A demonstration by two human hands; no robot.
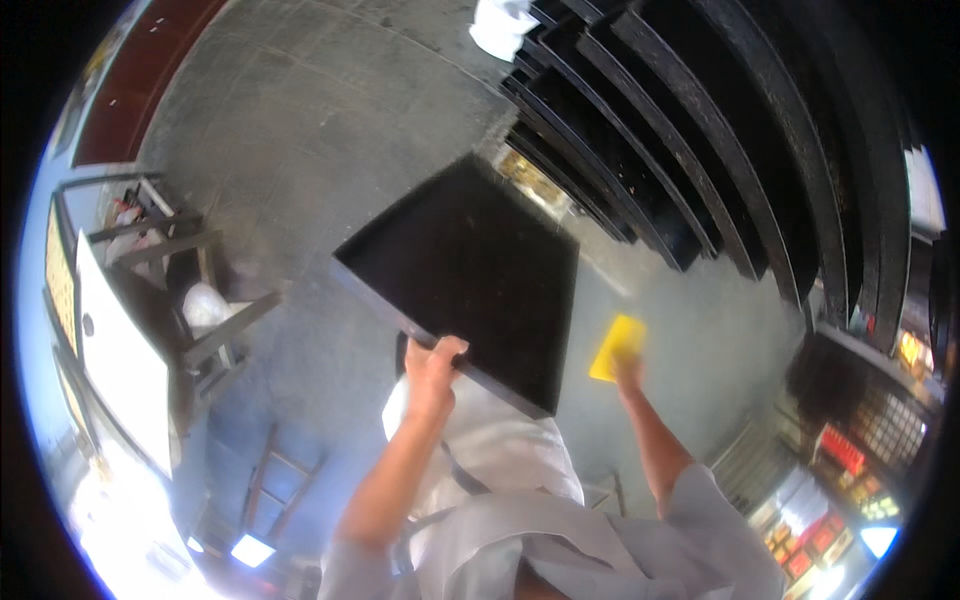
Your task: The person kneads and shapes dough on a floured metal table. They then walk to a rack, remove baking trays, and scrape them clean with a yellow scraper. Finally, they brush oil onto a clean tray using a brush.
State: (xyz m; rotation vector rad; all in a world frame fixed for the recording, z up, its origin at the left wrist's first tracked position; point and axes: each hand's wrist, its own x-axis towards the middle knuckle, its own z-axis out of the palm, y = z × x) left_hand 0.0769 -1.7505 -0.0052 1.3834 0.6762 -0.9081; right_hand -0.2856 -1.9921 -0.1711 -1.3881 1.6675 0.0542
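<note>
A black rectangular tray [480,270] with a low raised rim is held out tilted before me. My left hand [433,364] grips its near rim, with the thumb over the edge. Off the tray's right side, apart from it, my right hand [628,366] holds a flat yellow scraper-like piece [618,346]. That piece is blurred, so I cannot tell its exact kind. The tray's inside looks dark, with no contents visible on it.
Several black trays [675,135] are stacked on the right, their edges jutting out. A white container [501,28] stands beyond them. At left are a wooden frame stand [232,326] and a white board [120,337]. Boxed goods [814,544] sit at lower right, a ladder-like frame [281,480] at lower left.
</note>
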